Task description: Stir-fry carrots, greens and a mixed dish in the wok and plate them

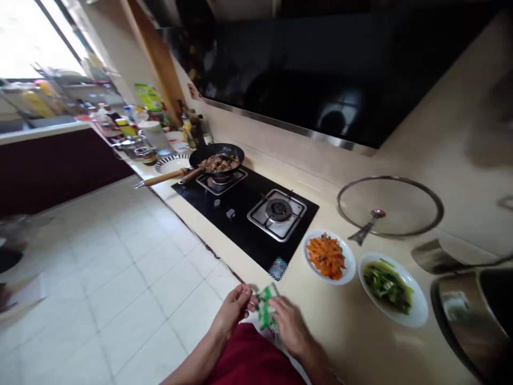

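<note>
A small green-and-white packet (265,309) is held low in front of me, just off the counter's front edge. My right hand (290,325) grips its right side, the fingers lying over the printed face. At its left edge, my left hand (235,306) is closed, thumb and fingertips pinched together on the packet. The packet's lower part is blurred, and what it contains cannot be made out. A pixelated, phone-sized object (278,268) lies just beyond, at the corner of the black gas stove (240,230).
A wok (236,152) of food sits on the far burner, its wooden handle (164,178) jutting over the floor. To the right stand a plate of carrots (326,256), a plate of greens (390,289), a glass lid (393,206) and a metal pot (468,315). A range hood (300,80) overhangs.
</note>
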The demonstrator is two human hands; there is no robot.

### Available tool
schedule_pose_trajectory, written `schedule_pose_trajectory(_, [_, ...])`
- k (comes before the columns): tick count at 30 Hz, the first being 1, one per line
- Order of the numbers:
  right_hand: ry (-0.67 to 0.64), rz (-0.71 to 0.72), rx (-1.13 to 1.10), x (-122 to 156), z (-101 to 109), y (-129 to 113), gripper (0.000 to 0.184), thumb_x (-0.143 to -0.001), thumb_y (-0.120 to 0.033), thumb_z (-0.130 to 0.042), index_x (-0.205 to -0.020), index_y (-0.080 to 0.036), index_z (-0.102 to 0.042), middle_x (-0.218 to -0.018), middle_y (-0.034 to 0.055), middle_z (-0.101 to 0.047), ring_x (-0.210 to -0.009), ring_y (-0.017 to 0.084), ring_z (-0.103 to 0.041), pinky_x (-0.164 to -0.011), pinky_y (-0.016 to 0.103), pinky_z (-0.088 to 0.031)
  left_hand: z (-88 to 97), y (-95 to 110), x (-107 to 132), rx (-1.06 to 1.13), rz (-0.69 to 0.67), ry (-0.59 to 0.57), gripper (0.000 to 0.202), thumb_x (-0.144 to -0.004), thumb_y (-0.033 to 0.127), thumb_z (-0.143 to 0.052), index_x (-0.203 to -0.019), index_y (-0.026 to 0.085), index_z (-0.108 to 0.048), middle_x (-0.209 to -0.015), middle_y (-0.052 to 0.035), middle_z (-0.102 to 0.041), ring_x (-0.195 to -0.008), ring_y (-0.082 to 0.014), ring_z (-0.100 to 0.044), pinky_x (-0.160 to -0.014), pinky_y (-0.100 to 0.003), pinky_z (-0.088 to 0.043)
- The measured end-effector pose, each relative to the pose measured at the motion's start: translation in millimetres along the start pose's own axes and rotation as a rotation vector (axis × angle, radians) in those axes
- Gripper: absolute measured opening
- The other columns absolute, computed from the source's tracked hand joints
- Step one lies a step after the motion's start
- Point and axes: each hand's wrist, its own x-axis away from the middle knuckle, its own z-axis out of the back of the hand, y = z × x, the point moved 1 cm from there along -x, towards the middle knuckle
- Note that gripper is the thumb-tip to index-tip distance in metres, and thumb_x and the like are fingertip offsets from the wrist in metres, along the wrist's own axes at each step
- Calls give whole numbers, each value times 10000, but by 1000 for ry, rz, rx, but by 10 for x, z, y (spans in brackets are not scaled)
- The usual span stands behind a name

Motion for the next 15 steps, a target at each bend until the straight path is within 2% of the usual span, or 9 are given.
schedule_pose_trajectory(1, [36,-37,-74,-127,32,-71,335,-892,-146,-377,-1132,-223,-598,-1040,61,-684,-935,178,-645,-800,291,-543,55,61,-13,25,-37,35,462,-604,516,-751,-797,177,-503,-682,-11,-662,-516,-69,-534,-465,-180,-290])
schedule_pose_trajectory(3, [194,-114,-111,-361,153,-53,338,-923,-201,-349,-1193,-195,-551,-1087,98,-665,-987,189,-634,-823,305,-540,177,176,-40,66,-107,125,441,-619,508,-740,-790,177,-504,-673,-3,-654,-508,-59,-515,-469,-176,-293])
schedule_pose_trajectory(5, [302,-102,-11,-580,248,118,374,-931,-233,-347,-1274,-177,-486,-1215,141,-599,-1128,222,-568,-922,380,-503,282,255,-75,93,-140,196,437,-620,511,-734,-777,178,-498,-656,6,-643,-497,-54,-496,-468,-175,-293])
schedule_pose_trajectory(7, [287,-25,154,-771,221,330,393,-921,-256,-395,-1300,-191,-473,-1300,152,-538,-1221,256,-497,-983,454,-459,341,287,-124,109,-143,222,437,-618,517,-727,-764,182,-487,-636,8,-633,-487,-59,-492,-462,-178,-286])
schedule_pose_trajectory(9, [240,37,273,-913,57,476,383,-904,-245,-430,-1273,-192,-516,-1300,159,-541,-1235,292,-485,-967,502,-467,349,286,-192,112,-147,203,433,-632,527,-713,-760,185,-480,-632,4,-631,-484,-69,-499,-457,-183,-281])
schedule_pose_trajectory(11, [209,76,309,-1013,-189,495,379,-890,-178,-413,-1238,-189,-563,-1280,160,-565,-1229,300,-495,-946,498,-484,325,280,-276,95,-165,157,442,-647,551,-698,-763,188,-474,-630,0,-629,-478,-77,-505,-449,-188,-273])
schedule_pose_trajectory(13, [171,116,293,-1106,-431,395,434,-870,-100,-365,-1227,-206,-588,-1290,138,-574,-1238,272,-495,-962,451,-482,300,304,-369,72,-197,117,462,-656,580,-686,-771,190,-467,-626,1,-624,-473,-82,-507,-446,-193,-273])
schedule_pose_trajectory(15, [136,144,252,-1206,-587,236,464,-855,-76,-337,-1171,-236,-638,-1240,97,-623,-1182,228,-551,-939,370,-504,302,383,-459,54,-258,101,467,-677,600,-665,-772,192,-460,-614,8,-609,-466,-82,-498,-446,-198,-280])
